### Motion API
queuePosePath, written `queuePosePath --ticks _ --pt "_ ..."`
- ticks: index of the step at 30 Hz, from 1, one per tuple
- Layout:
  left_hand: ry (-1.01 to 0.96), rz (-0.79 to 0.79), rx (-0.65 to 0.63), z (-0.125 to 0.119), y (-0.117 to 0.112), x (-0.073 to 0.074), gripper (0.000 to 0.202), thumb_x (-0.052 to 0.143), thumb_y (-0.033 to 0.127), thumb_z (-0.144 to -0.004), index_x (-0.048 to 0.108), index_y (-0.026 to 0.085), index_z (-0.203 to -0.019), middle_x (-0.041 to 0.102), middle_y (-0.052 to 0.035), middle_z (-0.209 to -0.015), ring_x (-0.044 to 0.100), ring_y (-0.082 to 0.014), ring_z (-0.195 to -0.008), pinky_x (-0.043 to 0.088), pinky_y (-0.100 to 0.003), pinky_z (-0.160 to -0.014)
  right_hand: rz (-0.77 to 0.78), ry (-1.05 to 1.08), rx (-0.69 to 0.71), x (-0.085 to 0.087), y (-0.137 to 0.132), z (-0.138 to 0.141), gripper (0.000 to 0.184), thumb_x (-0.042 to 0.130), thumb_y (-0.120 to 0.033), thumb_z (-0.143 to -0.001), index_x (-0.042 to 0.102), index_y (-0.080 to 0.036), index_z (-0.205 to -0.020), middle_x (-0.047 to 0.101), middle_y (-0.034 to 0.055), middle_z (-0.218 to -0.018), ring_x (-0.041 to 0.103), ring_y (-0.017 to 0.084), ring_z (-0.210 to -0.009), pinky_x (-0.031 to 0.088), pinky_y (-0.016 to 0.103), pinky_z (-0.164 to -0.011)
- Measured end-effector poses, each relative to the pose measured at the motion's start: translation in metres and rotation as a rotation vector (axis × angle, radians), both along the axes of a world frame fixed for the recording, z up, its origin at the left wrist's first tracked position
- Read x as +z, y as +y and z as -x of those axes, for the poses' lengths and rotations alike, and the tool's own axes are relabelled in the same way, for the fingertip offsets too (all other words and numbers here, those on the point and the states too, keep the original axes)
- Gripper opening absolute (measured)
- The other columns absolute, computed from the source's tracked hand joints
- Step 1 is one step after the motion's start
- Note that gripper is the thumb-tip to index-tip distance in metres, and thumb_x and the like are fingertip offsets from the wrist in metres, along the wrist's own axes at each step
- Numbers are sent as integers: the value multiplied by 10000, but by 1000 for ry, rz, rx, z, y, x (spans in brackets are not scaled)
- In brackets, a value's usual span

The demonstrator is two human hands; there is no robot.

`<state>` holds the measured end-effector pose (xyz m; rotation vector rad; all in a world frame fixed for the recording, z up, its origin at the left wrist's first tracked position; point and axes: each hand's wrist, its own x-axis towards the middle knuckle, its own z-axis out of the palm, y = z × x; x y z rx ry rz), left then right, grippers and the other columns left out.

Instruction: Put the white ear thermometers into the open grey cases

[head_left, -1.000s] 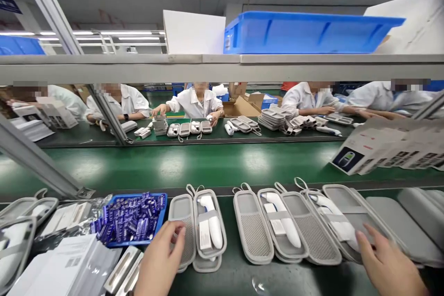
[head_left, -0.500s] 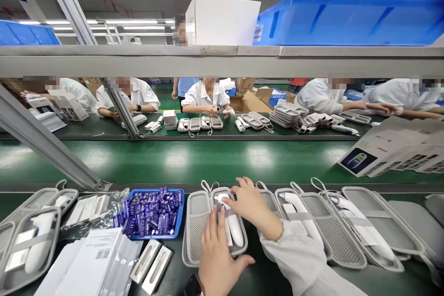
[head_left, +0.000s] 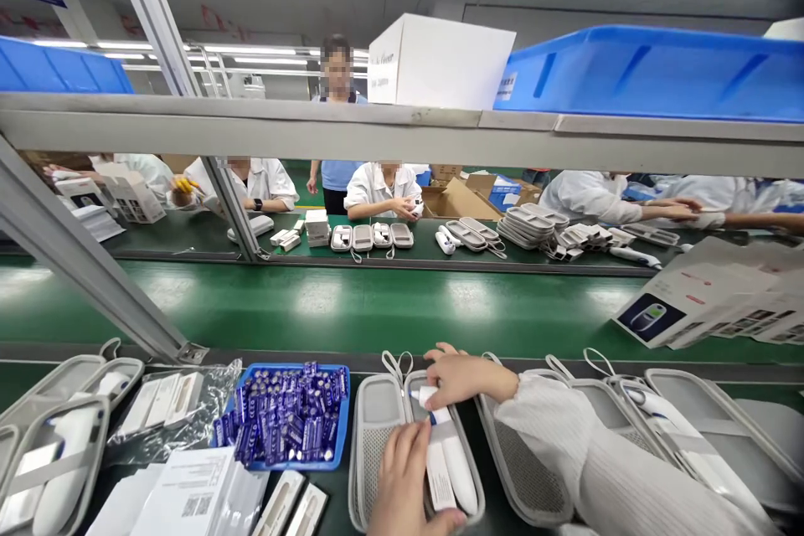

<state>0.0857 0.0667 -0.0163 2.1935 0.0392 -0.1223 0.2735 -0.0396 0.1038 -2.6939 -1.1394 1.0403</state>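
Observation:
My left hand (head_left: pixel 405 477) is at the bottom of the view, its fingertips on the middle of a grey zip case (head_left: pixel 373 444) that lies open on the belt. A white thermometer (head_left: pixel 457 469) lies under a strap in the case's right half. My right hand (head_left: pixel 456 375) reaches across from the right in a white sleeve, its fingers over the thermometer's upper end. A small blue mark shows between my hands. A white card (head_left: pixel 440 477) sits beside the thermometer, partly hidden by my left fingers.
A blue tray of blue batteries (head_left: pixel 282 419) stands left of my hands, beside leaflets (head_left: pixel 192 494) and small white boxes (head_left: pixel 280 515). More open cases (head_left: pixel 691 427) lie on both sides. A green conveyor belt (head_left: pixel 352 306) and a metal shelf bar (head_left: pixel 377 126) lie ahead, with co-workers beyond.
My right hand has moved left, across the belt, from the far-right case to this case. My left hand has moved right onto it. The view has turned slightly.

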Motion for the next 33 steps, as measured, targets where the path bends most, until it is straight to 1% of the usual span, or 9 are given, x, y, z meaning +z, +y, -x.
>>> queuePosePath --ticks 4,8,13,16,19,21,24,29,33 --pt "-135 -59 -12 -9 3 -38 1021 812 593 -659 435 163 -1504 484 -207 -1492 390 -434 -1399 298 -582 -1170 -2 -60 -15 -4 5 11 377 686 -417 -687 775 -169 -956 405 170 -1554 153 446 -1504 197 644 -1148" --pt "-88 -123 -1 -15 5 -47 1164 810 706 -570 433 116 -1500 489 -239 -1477 375 -466 -1398 326 -591 -1151 -63 -230 -39 -12 12 21 413 721 -421 -618 781 -139 -914 450 198 -1506 155 453 -1499 101 667 -1168" --pt "-109 -129 13 -16 11 -32 730 678 516 -830 525 144 -1440 582 -158 -1406 441 -349 -1373 329 -469 -1181 -154 -357 -68 -9 17 32 395 758 -402 -573 772 -139 -868 478 205 -1470 195 437 -1486 95 647 -1177" --pt "-115 -140 10 -15 11 -17 671 660 470 -845 542 159 -1428 601 -128 -1387 463 -320 -1348 337 -419 -1179 -316 -371 -152 -1 18 23 301 768 -339 -537 726 -148 -766 545 215 -1393 281 451 -1433 191 613 -1150" --pt "-128 -122 38 -10 3 -3 868 787 540 -693 520 212 -1451 582 -106 -1414 450 -354 -1344 329 -440 -1182 -492 -287 -341 7 19 -3 259 736 -282 -543 652 -165 -759 707 146 -967 618 344 -1032 451 442 -899" --pt "-129 -137 84 -7 -4 3 881 822 521 -647 537 252 -1437 550 -101 -1453 424 -390 -1357 329 -482 -1170 -564 -241 -442 13 18 -22 248 681 -316 -624 608 -182 -820 662 37 -732 614 219 -724 443 323 -691" --pt "-147 -191 149 -2 -15 8 699 781 412 -716 606 227 -1368 485 -112 -1519 414 -421 -1368 343 -524 -1135 -696 -233 -531 28 10 -35 276 584 -440 -749 537 -196 -870 633 2 -736 569 168 -663 394 272 -614" --pt "-280 -270 115 -2 -19 21 449 571 121 -856 627 205 -1293 578 -98 -1439 554 -337 -1273 420 -515 -1060 -968 -210 -647 62 -24 15 332 622 -493 -754 510 -206 -878 649 10 -795 588 180 -725 421 277 -656" --pt "-283 -227 115 3 -15 34 506 496 68 -870 571 159 -1362 599 -124 -1409 526 -328 -1311 370 -564 -1109 -903 -237 -642 74 -63 85 266 652 -427 -773 537 -216 -887 637 -8 -797 584 184 -748 424 283 -685"
